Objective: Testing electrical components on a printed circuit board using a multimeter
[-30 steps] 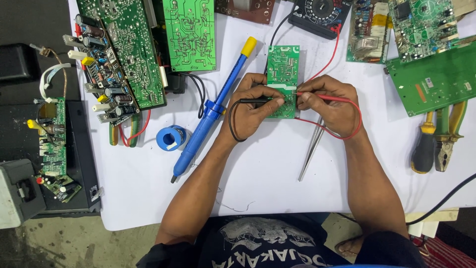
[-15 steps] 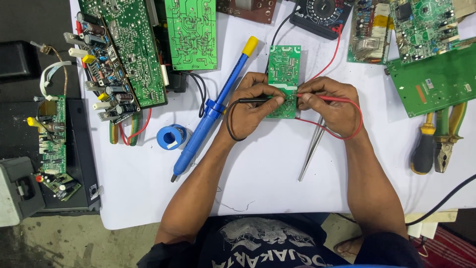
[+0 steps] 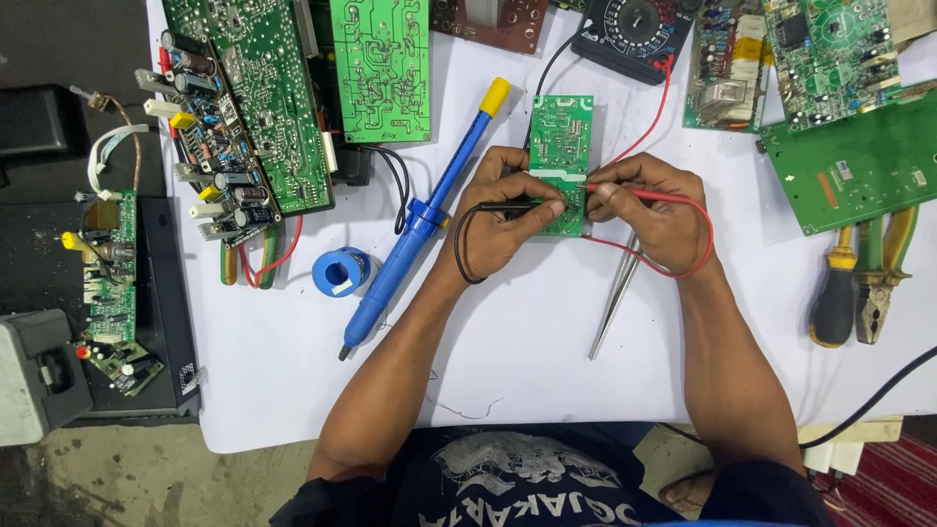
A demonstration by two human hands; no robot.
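Both hands are parked on the small green circuit board (image 3: 559,156), which lies flat on the white bench (image 3: 527,351) just below the black multimeter (image 3: 632,29). The left hand (image 3: 508,220) has its fingers pinched around the black probe (image 3: 512,207), tip pointing right onto the lower end of the board. The right hand (image 3: 649,210) pinches the red probe (image 3: 634,193) the same way, tip coming in from the other side, so the two tips sit very near each other (can't tell if they're actually touching the same pad, too small to see).

What could go wrong, by the look of it: with the tips that close, a small slip could bridge two neighbouring solder points and give a bogus reading, or short something if the board holds charge. The red lead loops around the right wrist and the black one curls by the left, so a snag could yank a probe off its spot. The tweezers (image 3: 613,298) lie just under the right hand and the blue desoldering pump (image 3: 420,220) sits beside the left forearm, both easy to knock.
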